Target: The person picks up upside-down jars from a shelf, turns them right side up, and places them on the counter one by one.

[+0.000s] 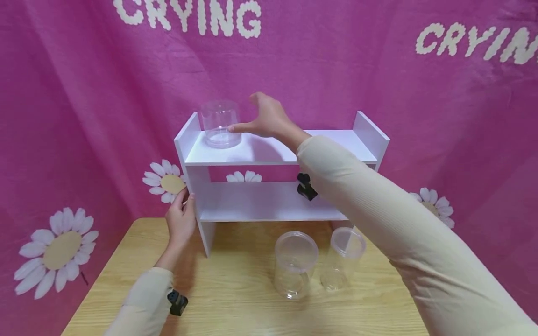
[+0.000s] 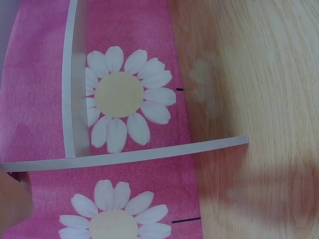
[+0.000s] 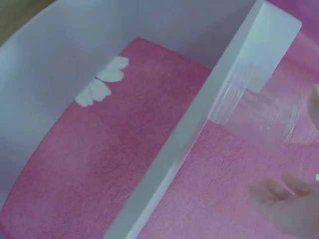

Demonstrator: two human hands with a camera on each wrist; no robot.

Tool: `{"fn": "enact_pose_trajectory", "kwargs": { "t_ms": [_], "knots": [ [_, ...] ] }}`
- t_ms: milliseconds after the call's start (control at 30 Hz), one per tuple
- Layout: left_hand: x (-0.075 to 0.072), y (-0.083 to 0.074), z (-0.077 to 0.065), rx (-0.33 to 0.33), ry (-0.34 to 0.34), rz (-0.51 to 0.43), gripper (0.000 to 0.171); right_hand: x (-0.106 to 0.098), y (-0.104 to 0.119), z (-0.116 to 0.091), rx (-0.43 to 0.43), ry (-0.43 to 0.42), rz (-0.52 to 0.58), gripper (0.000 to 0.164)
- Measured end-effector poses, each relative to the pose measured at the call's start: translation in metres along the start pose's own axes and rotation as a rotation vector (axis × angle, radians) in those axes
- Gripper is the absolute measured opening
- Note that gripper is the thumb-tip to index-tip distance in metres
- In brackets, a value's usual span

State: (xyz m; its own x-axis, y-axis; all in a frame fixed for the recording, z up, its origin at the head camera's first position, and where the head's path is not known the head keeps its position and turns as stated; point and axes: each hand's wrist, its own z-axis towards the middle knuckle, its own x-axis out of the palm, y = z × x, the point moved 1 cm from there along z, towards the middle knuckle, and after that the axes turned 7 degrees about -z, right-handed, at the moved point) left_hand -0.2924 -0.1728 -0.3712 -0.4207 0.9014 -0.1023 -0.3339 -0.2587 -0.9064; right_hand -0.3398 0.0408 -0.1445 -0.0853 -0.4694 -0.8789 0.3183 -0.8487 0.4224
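A clear round plastic jar (image 1: 221, 125) stands on the top board at the left end of a white two-tier shelf (image 1: 269, 201). My right hand (image 1: 269, 117) is just right of this jar, thumb and fingers spread apart. In the right wrist view a gap shows between the fingers (image 3: 284, 196) and the jar (image 3: 264, 112). My left hand (image 1: 181, 217) rests against the outer face of the shelf's left side panel. The left wrist view catches only part of that hand (image 2: 15, 201), beside the panel (image 2: 124, 155); its fingertips are mostly hidden.
Two more clear jars stand on the wooden table (image 1: 235, 298) before the shelf: a wider one (image 1: 295, 266) and a narrower one (image 1: 342, 259) to its right. A pink curtain (image 1: 319, 70) with daisies and lettering hangs behind. My right forearm crosses the shelf's right half.
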Motion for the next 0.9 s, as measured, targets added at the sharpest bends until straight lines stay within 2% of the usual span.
{"fn": "enact_pose_trajectory", "kwargs": {
  "t_ms": [200,367,600,667,767,900],
  "knots": [
    [0.005,-0.002,0.002,-0.009,0.022,-0.019,0.042,0.008,0.015,0.012,-0.036,-0.02,0.024,0.094],
    [0.007,-0.004,0.001,0.0,0.018,-0.03,0.042,0.02,0.025,0.02,0.049,-0.061,0.08,0.1],
    [0.006,-0.004,0.001,0.026,-0.059,-0.026,0.038,0.03,0.039,0.028,0.134,-0.083,0.097,0.1],
    [0.005,-0.004,0.002,0.026,-0.062,-0.029,0.038,0.032,0.041,0.03,0.152,-0.092,0.101,0.099],
    [0.004,-0.004,0.001,0.004,-0.043,-0.03,0.039,0.039,0.042,0.031,0.189,-0.112,0.114,0.093],
    [0.004,-0.003,-0.001,-0.02,-0.023,-0.03,0.041,0.048,0.037,0.029,0.199,-0.179,0.152,0.077]
  ]
}}
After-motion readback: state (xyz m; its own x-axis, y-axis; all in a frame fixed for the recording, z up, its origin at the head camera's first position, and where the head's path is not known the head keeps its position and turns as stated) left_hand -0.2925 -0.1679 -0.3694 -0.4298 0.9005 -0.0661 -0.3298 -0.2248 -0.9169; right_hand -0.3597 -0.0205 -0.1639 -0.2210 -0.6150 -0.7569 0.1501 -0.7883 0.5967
